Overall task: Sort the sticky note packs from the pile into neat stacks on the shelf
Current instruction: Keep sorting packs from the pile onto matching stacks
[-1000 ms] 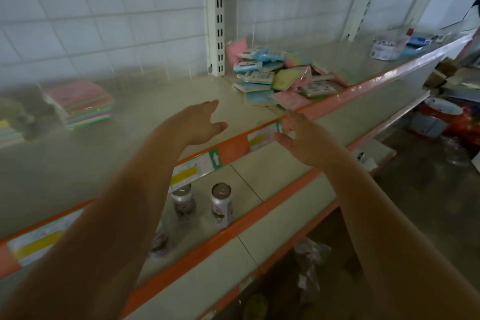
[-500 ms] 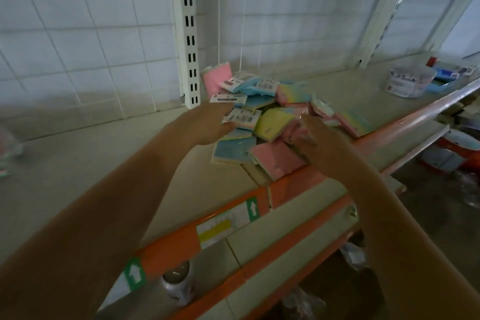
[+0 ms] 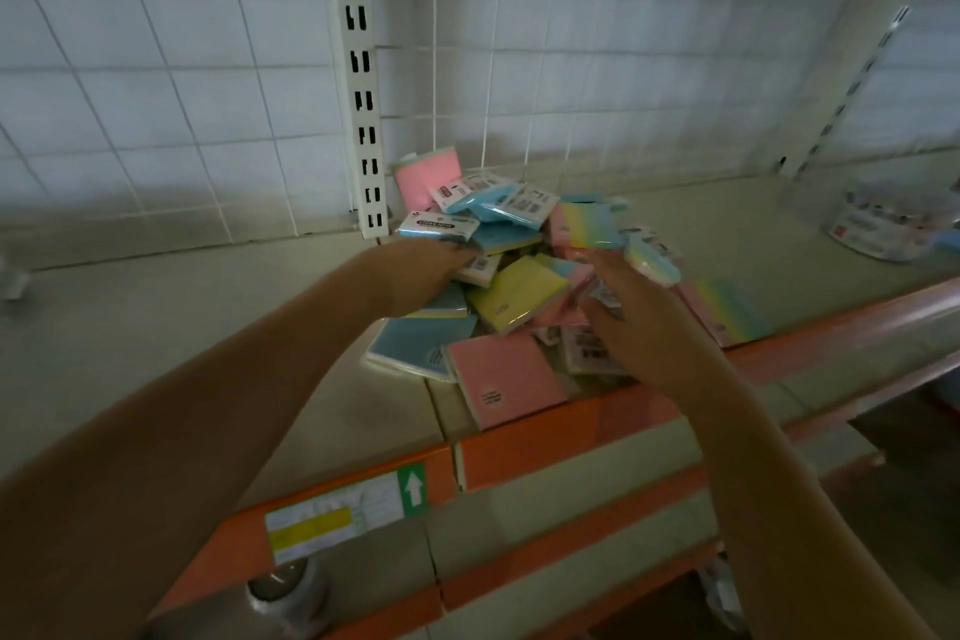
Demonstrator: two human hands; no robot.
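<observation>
1. I see the pile of sticky note packs (image 3: 524, 276) heaped on the upper shelf (image 3: 208, 327), at about 1 o'clock from frame centre, just right of the slotted upright (image 3: 363, 94).
2. My left hand (image 3: 421, 270) reaches into the pile's 9 o'clock side; its fingers are buried among the packs, so I cannot tell whether they grasp anything.
3. My right hand (image 3: 639, 322) lies on the pile's 3 o'clock side, fingers curled around a pink pack (image 3: 576, 294).
4. A yellow pack (image 3: 514, 299) tilts between both hands; a pink pack at the shelf's edge (image 3: 504, 379) lies at 6 o'clock of the pile, beside a blue pack (image 3: 415, 343).
5. A clear plastic tub (image 3: 883, 224) sits on the shelf at 3 o'clock, well apart; its contents are blurred.
6. On the lower shelf (image 3: 571, 499), at 7 o'clock, stands a can (image 3: 285, 587).
</observation>
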